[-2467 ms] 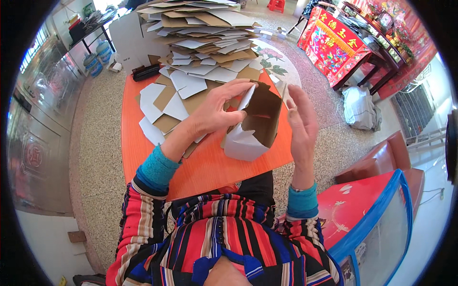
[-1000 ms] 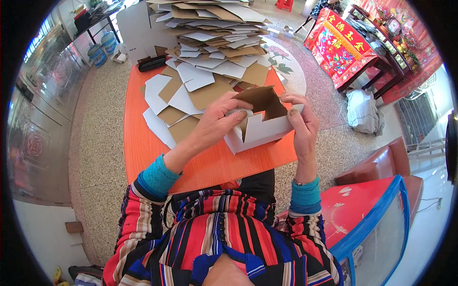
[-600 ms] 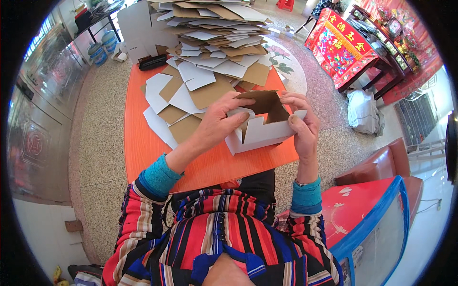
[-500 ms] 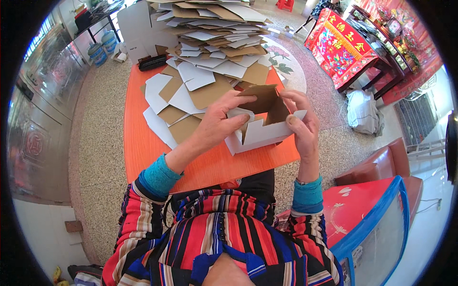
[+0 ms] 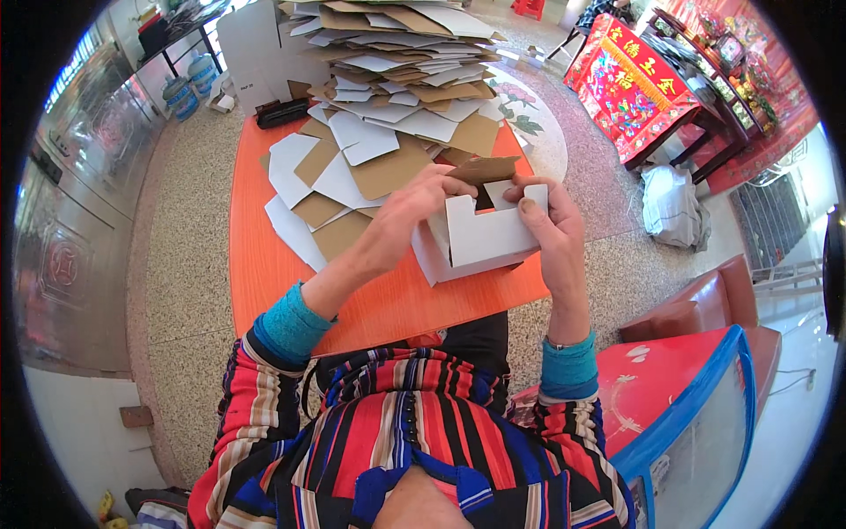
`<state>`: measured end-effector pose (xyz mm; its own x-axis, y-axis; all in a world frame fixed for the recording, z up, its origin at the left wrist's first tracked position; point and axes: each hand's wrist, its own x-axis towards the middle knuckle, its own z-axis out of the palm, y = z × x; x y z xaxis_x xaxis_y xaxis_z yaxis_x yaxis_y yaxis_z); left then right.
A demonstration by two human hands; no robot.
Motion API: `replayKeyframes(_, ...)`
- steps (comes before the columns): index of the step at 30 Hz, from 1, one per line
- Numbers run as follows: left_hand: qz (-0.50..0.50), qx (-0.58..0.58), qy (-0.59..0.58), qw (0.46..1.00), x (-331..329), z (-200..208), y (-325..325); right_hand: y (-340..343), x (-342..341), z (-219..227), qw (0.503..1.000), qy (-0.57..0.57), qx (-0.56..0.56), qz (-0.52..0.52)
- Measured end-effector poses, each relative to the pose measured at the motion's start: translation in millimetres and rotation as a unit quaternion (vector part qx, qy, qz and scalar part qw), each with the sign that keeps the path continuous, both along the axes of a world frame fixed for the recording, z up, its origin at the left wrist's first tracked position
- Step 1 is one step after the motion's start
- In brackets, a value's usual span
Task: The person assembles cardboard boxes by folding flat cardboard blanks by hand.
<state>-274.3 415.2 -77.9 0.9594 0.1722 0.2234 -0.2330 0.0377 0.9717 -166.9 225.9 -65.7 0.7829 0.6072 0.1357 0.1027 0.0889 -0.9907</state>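
A small white cardboard box (image 5: pixel 495 236), brown inside, rests at the near right part of the orange table (image 5: pixel 308 309). Its near flap is folded up and has a notch cut in it, while a brown flap (image 5: pixel 483 169) stands raised at the far side. My left hand (image 5: pixel 407 216) is closed at the box's left side, its curled fingertips at the far flap and partly hidden. Round the right corner my right hand (image 5: pixel 555 227) is closed, thumb on the white near flap and fingers behind.
A tall, uneven stack of flat white-and-brown cardboard blanks (image 5: pixel 397 88) covers the table's far half, with loose ones spilling left of the box. A black stapler-like object (image 5: pixel 282 113) lies at the far left corner. A brown chair (image 5: pixel 696 304) stands at the right.
The near flap, previously folded lower and outward, now stands up across the box's opening. My left fingers have shifted slightly inward over the box, and my right thumb has moved onto the flap.
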Motion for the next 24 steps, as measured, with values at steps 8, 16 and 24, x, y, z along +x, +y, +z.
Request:
replayKeyframes(8, 0.033, 0.173, -0.064, 0.982, 1, -7, -3, 5, -7, 4, 0.994, -0.099, -0.030, -0.016)
replayKeyframes(16, 0.059, 0.187, -0.064, 0.979, 1, -6, -5, 4, -1, -4, 0.990, -0.136, -0.022, -0.004)
replayKeyframes(24, 0.045, 0.194, -0.044, 0.979, 0, -7, -1, 4, -3, -7, 0.982, -0.186, -0.024, -0.019)
